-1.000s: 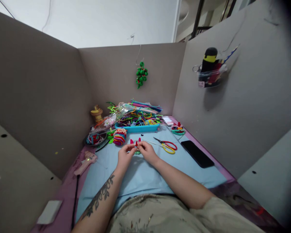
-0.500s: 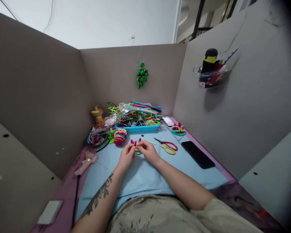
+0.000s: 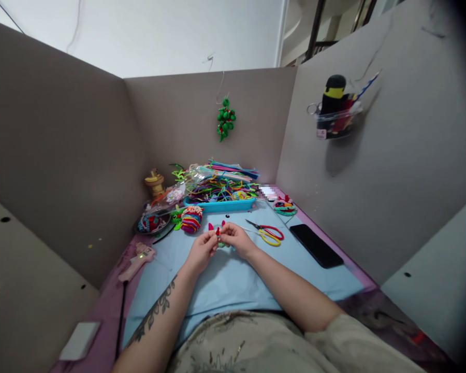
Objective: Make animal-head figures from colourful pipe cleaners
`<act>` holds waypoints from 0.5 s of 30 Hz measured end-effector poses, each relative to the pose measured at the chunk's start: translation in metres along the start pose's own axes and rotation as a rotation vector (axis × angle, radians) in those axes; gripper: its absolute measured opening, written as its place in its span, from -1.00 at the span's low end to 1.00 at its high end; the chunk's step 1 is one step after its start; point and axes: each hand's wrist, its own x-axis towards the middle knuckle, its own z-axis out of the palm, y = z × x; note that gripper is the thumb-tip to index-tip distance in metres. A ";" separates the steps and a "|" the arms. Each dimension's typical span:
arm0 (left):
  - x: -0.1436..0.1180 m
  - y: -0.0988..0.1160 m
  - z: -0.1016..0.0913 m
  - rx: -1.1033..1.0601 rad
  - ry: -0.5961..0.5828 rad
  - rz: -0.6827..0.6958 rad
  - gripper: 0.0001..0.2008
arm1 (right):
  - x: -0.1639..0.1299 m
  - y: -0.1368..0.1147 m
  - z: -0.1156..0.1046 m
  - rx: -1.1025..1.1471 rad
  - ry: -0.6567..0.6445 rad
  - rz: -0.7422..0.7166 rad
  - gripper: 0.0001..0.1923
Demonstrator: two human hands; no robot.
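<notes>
My left hand [image 3: 204, 249] and my right hand [image 3: 237, 239] meet at the middle of the blue cloth. Both have their fingertips pinched on a small red pipe-cleaner piece [image 3: 218, 232], mostly covered by the fingers. Just behind and below it shows a small pipe-cleaner figure [image 3: 221, 244] with pink tips and a mint-green part; my hands hide much of it, and I cannot tell whether the red piece is joined to it. Scissors [image 3: 270, 235] with red and yellow handles lie right of my right hand, blades partly apart.
A blue tray [image 3: 221, 206] heaped with pipe cleaners stands at the back. Left are a striped woven ball [image 3: 191, 219], a bowl [image 3: 161, 228] and a pink glue gun [image 3: 137, 263] with a cord. A black phone [image 3: 316, 245] lies right. Grey panels [image 3: 209, 114] enclose the table.
My fingers have shifted slightly around the red piece, and its tip shows more plainly between them. The right fingers have risen a little. The view has tilted slightly.
</notes>
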 end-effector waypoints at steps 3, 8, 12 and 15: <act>0.000 0.000 -0.002 -0.003 0.013 0.003 -0.68 | -0.001 0.000 0.000 0.009 -0.016 -0.008 -0.78; 0.000 0.000 -0.003 -0.019 0.002 0.014 -0.70 | -0.001 0.001 0.001 0.026 -0.011 -0.029 -0.79; 0.000 0.000 -0.002 -0.041 0.000 0.018 -0.73 | -0.001 0.003 0.000 0.023 -0.004 -0.020 -0.78; 0.000 -0.001 -0.006 -0.054 0.017 -0.041 -0.74 | -0.002 0.003 0.000 0.005 -0.015 0.001 -0.75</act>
